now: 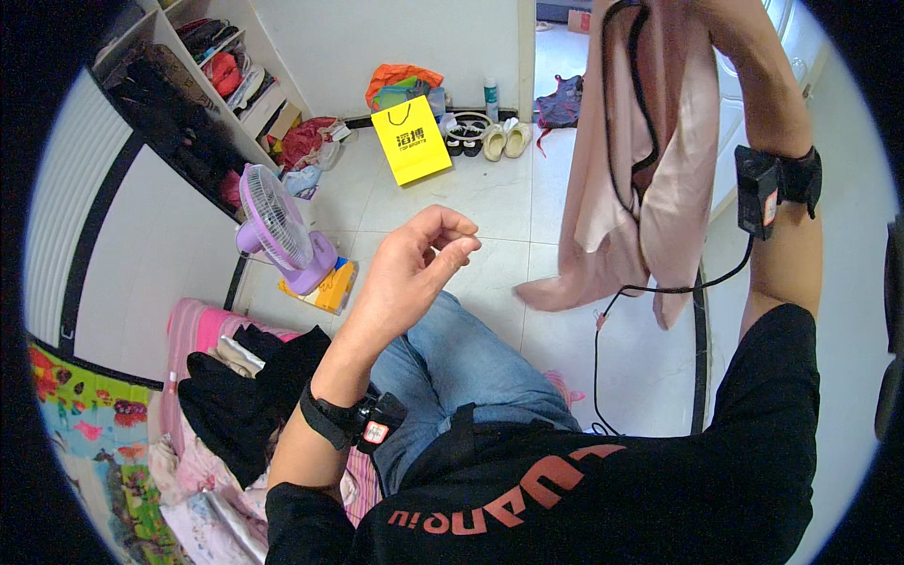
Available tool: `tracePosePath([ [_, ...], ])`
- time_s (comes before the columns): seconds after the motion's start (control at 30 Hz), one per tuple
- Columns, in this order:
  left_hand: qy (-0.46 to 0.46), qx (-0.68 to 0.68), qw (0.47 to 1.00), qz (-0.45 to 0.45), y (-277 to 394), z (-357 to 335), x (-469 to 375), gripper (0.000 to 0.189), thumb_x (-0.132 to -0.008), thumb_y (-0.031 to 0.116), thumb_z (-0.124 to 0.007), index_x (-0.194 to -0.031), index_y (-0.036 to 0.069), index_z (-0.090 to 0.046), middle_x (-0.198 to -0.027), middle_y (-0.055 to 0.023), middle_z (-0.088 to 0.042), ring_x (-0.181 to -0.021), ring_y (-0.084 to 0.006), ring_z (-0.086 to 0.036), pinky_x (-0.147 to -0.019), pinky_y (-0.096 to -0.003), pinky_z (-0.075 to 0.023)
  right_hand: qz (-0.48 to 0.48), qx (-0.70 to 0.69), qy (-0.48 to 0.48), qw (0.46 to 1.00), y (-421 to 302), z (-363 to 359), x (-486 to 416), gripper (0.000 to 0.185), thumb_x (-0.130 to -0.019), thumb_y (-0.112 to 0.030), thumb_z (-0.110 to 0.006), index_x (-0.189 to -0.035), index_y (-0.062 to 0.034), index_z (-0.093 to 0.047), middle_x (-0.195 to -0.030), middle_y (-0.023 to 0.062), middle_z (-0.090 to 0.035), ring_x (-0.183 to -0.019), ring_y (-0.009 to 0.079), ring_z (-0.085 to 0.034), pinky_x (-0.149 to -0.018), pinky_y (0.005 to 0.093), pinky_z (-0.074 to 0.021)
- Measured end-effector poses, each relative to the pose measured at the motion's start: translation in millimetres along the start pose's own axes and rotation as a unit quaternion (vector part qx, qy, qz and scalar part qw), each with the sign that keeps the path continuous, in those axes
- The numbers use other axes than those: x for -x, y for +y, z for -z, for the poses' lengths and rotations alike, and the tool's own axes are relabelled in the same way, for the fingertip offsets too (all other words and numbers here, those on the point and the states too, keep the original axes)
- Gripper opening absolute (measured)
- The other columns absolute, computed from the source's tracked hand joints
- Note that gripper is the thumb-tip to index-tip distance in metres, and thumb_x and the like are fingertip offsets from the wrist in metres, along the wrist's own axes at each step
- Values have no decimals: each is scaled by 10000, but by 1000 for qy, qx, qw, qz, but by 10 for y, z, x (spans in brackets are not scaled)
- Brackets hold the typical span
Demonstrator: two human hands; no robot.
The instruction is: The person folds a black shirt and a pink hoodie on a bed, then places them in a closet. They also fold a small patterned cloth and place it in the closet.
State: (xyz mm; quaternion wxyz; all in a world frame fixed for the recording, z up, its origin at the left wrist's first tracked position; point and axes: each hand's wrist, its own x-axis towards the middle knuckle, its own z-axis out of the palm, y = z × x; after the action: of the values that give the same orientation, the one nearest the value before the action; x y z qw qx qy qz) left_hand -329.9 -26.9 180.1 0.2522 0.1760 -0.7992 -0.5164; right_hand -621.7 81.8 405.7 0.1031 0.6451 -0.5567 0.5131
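A pinkish-beige garment (678, 169) with black trim hangs down at the upper right, its lower edges loose above the tiled floor. My right arm reaches up beside it, and my right hand is beyond the top edge of the picture, so its hold on the cloth cannot be seen. Near the middle of the view is my left hand (424, 265), raised above my jeans, its fingers curled and the thumb close to the fingertips, with nothing seen between them. A black cable (667, 289) runs from the band on my right forearm down past the garment.
A purple fan (279, 226) stands at left on a yellow-orange box (335, 288). Black clothes (233, 402) lie on pink bedding below it. A yellow paper bag (412, 159), shoes (507, 139) and a spray can (491, 99) are by the far wall. Open shelves (212, 106) hold clothing.
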Motion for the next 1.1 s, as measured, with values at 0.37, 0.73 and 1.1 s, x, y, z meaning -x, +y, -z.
tracePosePath([
  [0.37,8,-42,999,-3,-214,-373,-89,670,-944,151,-736,-1500,44,-379,-1382,-115,-586,-873,-130,-677,-773,-295,-554,91,-78,31,992,-514,-310,73,218,-985,-275,-709,-972,-57,-714,-790,23,-694,-626,77,-648,-597,205,-550],
  [0.73,287,128,948,50,-503,708,-39,184,-1050,155,-554,-1045,2,-656,-766,-60,-666,-524,-133,-629,-487,-290,-490,-83,29,-51,995,269,-176,200,135,-964,-135,-711,-905,-14,-710,-772,-14,-641,-706,67,-564,-670,238,-480],
  [1.1,145,-37,989,-8,-273,647,-32,189,-1014,134,-653,-1160,31,-591,-1004,-19,-636,-898,-95,-616,-754,-254,-502,-72,69,10,995,1057,-367,67,174,-970,-150,-660,-866,-13,-682,-775,-21,-607,-749,85,-531,-711,262,-463],
])
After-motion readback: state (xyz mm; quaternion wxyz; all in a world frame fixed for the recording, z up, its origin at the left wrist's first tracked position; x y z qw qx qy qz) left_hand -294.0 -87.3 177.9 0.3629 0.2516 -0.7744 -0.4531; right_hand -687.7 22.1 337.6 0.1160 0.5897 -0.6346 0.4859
